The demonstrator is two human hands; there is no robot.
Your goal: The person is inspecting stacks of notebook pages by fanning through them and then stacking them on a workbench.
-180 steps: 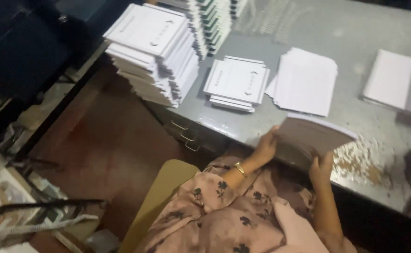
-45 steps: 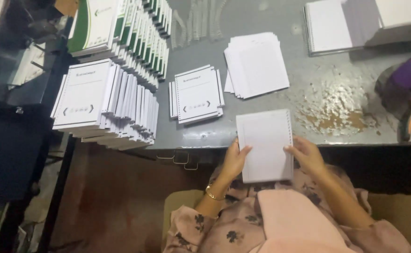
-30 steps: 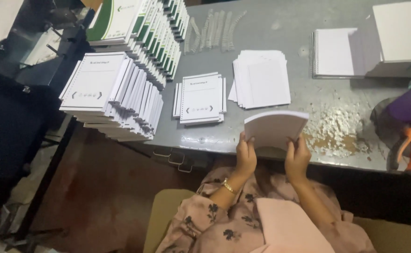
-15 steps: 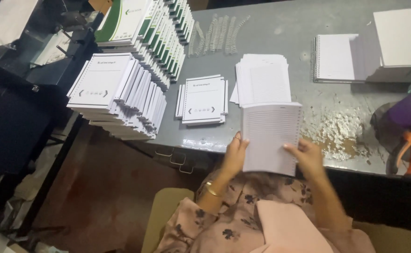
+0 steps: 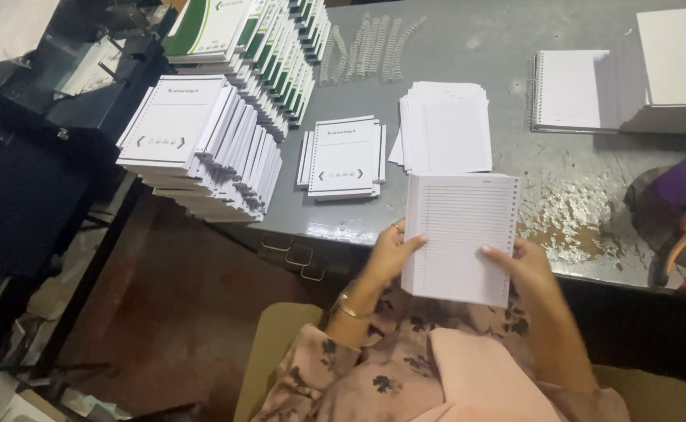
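Ruled paper stack (image 5: 460, 234), rectangular and hole-punched, is now being held flatter, seemingly lowered; left hand (image 5: 394, 254) and right hand (image 5: 524, 266) are gripping its edges.

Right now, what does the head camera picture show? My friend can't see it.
Both hands, left hand and right hand, hold a stack of lined punched pages at the edge of a grey table. On the table lie more lined sheets, white covers and wire spirals.

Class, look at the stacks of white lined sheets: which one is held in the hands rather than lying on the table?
The punched lined stack nearest the person, gripped by the left hand and right hand. The other loose lined stack lies untouched on the grey table.
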